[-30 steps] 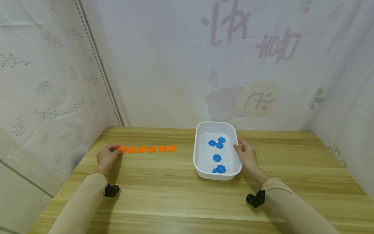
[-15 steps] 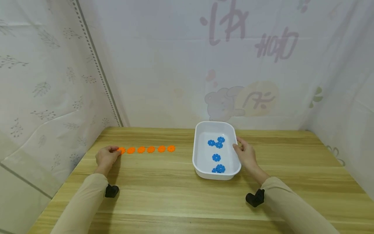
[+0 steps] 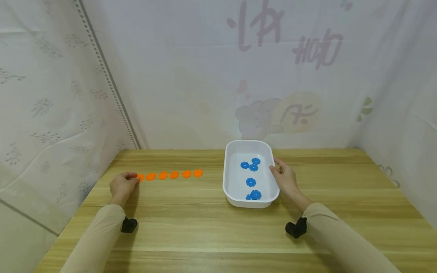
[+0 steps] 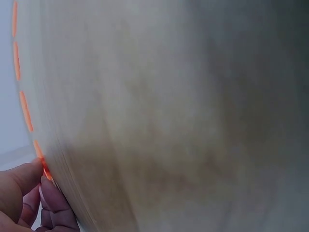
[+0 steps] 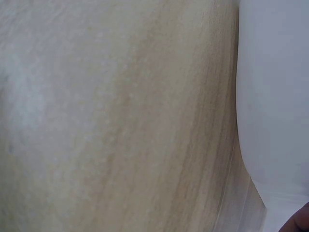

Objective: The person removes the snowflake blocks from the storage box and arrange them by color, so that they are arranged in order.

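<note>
My left hand is at the left end of a row of orange notched discs. Between thumb and fingertips it pinches the leftmost orange disc, partly covered by the fingers. The left wrist view also has this pinched disc, seen edge-on at the fingertips. My right hand grips the right rim of a white rectangular tub, thumb over the rim and fingers outside. Several blue notched discs lie inside the tub, some overlapping. In the right wrist view the tub's outer wall fills the right side.
Both sit on a wood-grain table. A pale printed curtain hangs behind the table's back edge and along both sides. Black devices are worn at both wrists.
The head view has shifted slightly, so everything sits a little further left in it. Both hands keep their places, on the end disc and on the tub's rim.
</note>
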The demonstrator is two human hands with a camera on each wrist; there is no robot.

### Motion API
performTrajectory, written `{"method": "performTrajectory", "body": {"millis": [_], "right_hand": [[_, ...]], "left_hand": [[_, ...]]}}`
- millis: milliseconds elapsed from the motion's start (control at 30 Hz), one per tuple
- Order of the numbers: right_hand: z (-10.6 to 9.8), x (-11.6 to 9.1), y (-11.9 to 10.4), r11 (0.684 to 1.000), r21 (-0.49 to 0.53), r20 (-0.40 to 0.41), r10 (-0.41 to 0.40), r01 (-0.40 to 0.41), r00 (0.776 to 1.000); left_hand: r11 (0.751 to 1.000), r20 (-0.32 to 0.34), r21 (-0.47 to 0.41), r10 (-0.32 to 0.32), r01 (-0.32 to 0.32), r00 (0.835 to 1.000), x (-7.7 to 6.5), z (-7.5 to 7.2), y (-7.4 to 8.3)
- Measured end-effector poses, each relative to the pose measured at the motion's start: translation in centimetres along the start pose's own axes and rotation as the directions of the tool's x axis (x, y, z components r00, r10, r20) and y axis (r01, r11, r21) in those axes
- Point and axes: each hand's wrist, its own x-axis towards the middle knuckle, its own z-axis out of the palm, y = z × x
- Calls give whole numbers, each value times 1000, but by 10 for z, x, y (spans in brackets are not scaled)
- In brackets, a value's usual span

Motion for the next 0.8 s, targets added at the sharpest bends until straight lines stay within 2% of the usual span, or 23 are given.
{"method": "performTrajectory", "body": {"millis": [300, 467, 567, 633, 733, 800], "right_hand": [[0, 0, 1, 1000, 17, -5, -10, 10, 1000], [1, 0, 3, 1000, 14, -1, -9, 9, 1000], [1, 1, 3, 1000, 13, 0, -16, 16, 1000], [0, 2, 3, 1000, 12, 1, -19, 19, 1000], [0, 2, 3, 1000, 13, 3, -18, 18, 1000], [0, 2, 3, 1000, 17, 4, -17, 17, 1000]], "left_hand": [[1000, -28, -15, 4, -4, 1000, -2, -1, 0], [996, -51, -91, -15, 10, 999, -2, 0, 5], [976, 34, -219, -12, 19, 999, -7, 3, 19], [946, 122, -324, 14, 26, 992, -14, 8, 34], [901, 256, -432, 68, 51, 964, -25, 21, 55], [882, 328, -470, 130, 43, 936, -35, 32, 69]]}}
